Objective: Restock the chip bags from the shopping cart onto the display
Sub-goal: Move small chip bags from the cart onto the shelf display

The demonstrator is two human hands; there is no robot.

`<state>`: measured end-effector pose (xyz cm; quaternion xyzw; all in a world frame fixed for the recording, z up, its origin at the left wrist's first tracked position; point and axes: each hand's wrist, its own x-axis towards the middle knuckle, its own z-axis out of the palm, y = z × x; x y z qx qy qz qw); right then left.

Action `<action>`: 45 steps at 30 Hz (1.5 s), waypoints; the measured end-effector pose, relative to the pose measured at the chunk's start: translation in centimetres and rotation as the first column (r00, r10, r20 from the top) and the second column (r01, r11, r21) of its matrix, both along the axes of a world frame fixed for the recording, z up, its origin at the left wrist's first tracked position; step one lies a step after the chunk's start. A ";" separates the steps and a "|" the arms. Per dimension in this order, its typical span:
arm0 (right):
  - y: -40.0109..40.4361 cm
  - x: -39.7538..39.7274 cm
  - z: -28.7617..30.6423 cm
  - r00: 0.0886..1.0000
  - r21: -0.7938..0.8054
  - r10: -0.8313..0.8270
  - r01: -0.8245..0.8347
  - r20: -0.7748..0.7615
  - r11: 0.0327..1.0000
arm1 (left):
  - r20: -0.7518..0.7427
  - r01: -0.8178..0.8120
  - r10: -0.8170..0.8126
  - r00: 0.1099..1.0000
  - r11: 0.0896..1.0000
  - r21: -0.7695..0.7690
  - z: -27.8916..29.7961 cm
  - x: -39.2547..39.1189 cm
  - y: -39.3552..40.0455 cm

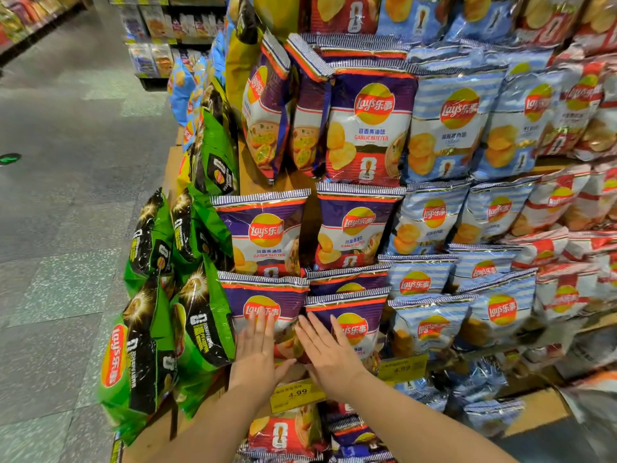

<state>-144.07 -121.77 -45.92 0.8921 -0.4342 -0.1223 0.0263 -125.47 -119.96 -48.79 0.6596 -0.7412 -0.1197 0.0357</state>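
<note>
Both hands are pressing flat against purple garlic butter chip bags on a lower tier of the display, low in the middle of the frame. The left hand (255, 357) is lying with straight fingers on the left purple bag (263, 304), its fingertips reaching the logo; its grip is released, holding nothing. The right hand (329, 354) is resting beside it with fingers spread and straight against the right purple bag (350, 324), grip likewise released. The two hands are sitting close together, near the seam where the two bags are meeting.

Just below the wrists, a yellow price tag (295, 394) reading 4.99 is showing on the shelf edge, and a second yellow tag (402, 367) is sitting to its right. More purple bags are standing in the tiers above. Green chip bags (150, 349) are filling the left end of the display, light blue bags (430, 325) are stacked right of centre, and red and white bags (564, 295) are lining the right edge. Grey floor tiles (66, 195) are filling the left of the frame.
</note>
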 end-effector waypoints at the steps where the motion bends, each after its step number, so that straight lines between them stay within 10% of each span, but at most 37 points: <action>1: -0.3 0.3 0.2 1.000 0.010 -0.024 0.025 -0.019 1.000 | 0.009 -0.005 0.005 1.000 1.000 0.030 -0.1 -0.1 0.1; 14: -2.5 3.9 0.9 0.977 -0.039 -0.013 0.004 -0.212 0.999 | 0.069 0.095 -0.083 0.994 0.976 -0.195 -1.6 -0.4 -0.3; 28: -0.5 -0.7 -1.7 0.964 -0.039 0.123 -0.136 -0.234 0.990 | 0.261 0.081 -0.057 0.964 0.993 -0.084 0.1 -1.2 -2.8; 45: -1.8 -2.6 -4.2 0.963 -0.223 0.247 -0.265 -0.109 0.938 | 0.057 0.054 -0.047 0.997 0.989 -0.136 -2.4 -3.0 -3.5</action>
